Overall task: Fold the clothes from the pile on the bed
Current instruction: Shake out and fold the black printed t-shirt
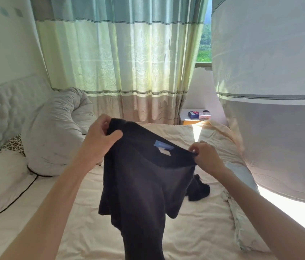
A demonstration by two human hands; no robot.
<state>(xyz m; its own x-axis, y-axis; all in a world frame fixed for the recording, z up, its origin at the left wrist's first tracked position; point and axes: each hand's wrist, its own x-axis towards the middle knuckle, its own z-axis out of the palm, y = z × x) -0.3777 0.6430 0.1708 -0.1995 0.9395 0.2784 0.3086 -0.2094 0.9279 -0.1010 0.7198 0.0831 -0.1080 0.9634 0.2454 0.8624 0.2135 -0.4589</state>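
Observation:
A black garment (142, 184) with a blue label at its neck or waist opening hangs in the air over the cream bed sheet (200, 231). My left hand (101, 136) grips the opening's upper left edge, thumb over the cloth. At the opening's right edge my right hand (204, 156) pinches the fabric. The lower end of the garment trails down to the sheet and out of the bottom of the view. A loose black part (198, 190) lies on the sheet behind it, to the right.
A rolled grey duvet (54, 136) and a leopard-print pillow (14, 145) lie at the left by the padded headboard (1, 111). A black cable (11, 201) runs over the sheet. Curtains (121, 59) hang behind; another curtain (271, 91) billows in at the right. A bedside table (194, 117) holds small boxes.

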